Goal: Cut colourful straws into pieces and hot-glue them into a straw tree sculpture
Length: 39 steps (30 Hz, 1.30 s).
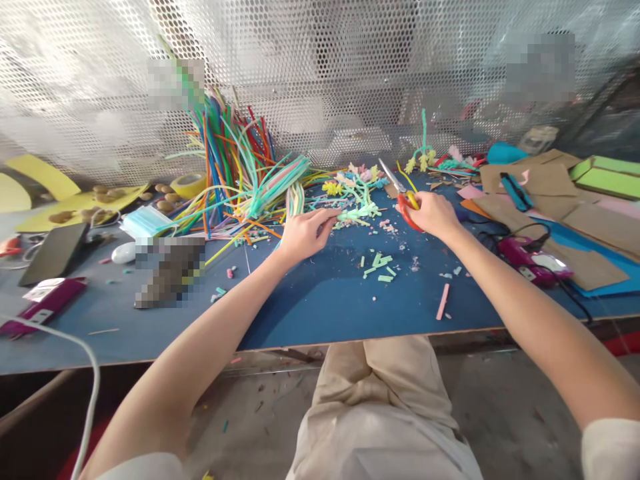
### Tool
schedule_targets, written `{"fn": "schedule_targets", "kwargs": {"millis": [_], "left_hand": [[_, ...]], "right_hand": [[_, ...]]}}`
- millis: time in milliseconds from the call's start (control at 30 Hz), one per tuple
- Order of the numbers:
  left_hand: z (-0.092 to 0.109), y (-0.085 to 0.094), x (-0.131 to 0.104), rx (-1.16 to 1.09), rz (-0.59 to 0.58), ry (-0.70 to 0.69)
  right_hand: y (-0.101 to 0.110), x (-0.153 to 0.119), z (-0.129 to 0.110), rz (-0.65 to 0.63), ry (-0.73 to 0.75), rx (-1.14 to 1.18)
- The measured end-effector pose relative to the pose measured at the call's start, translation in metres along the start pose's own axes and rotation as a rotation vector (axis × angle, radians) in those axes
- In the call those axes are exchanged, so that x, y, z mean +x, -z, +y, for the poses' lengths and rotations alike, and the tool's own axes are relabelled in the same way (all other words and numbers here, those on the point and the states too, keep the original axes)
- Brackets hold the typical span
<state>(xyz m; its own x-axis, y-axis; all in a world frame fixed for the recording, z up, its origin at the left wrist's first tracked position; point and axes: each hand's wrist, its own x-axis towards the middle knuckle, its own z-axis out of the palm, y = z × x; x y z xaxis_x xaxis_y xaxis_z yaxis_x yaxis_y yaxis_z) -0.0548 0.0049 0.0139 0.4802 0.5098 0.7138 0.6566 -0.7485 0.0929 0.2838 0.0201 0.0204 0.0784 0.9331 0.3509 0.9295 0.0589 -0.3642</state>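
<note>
My left hand (306, 235) pinches a pale green fuzzy pipe-cleaner sprig (361, 213) between thumb and fingers, its branched end pointing right. Wrapped around the orange handles of a pair of scissors (395, 177) is my right hand (434, 212); the blades point up and left, apart from the sprig. Just behind the sprig lies a cluster of pink, yellow and green pipe-cleaner sprigs (353, 179). Short cut green pieces (383, 262) are scattered on the blue table (310, 300) between my forearms. One longer pink piece (443, 301) rests near the front edge.
A big bundle of colourful pipe cleaners (240, 153) stands at the back left against a perforated metal screen (320, 73). Yellow tape (189, 185), a face mask (147, 221) and a white mouse (124, 253) sit left. Brown paper pieces (590, 213) and a purple power strip (533, 260) occupy the right.
</note>
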Motion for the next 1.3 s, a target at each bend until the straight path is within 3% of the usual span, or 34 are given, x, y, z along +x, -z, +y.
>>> {"fn": "schedule_targets", "kwargs": {"millis": [100,267,433,533,667,1300], "left_hand": [[0.000,0.000,0.000,0.008,-0.030,0.018],[0.000,-0.001,0.000,0.041,-0.055,0.027],[-0.002,-0.006,-0.003,0.056,-0.078,0.009],[-0.004,-0.008,-0.004,0.070,-0.102,-0.011],[-0.005,-0.010,-0.004,0.069,-0.131,-0.028],[0.002,-0.008,-0.002,0.053,-0.096,-0.057]], "right_hand": [[-0.001,-0.003,-0.003,-0.033,0.103,0.067],[0.010,-0.006,-0.006,0.063,0.324,0.305],[0.014,-0.020,-0.025,0.031,0.502,0.472],[0.008,-0.028,-0.036,-0.030,0.530,0.508],[0.002,-0.031,-0.042,-0.013,0.535,0.524],[-0.002,-0.029,-0.041,0.016,0.587,0.505]]}}
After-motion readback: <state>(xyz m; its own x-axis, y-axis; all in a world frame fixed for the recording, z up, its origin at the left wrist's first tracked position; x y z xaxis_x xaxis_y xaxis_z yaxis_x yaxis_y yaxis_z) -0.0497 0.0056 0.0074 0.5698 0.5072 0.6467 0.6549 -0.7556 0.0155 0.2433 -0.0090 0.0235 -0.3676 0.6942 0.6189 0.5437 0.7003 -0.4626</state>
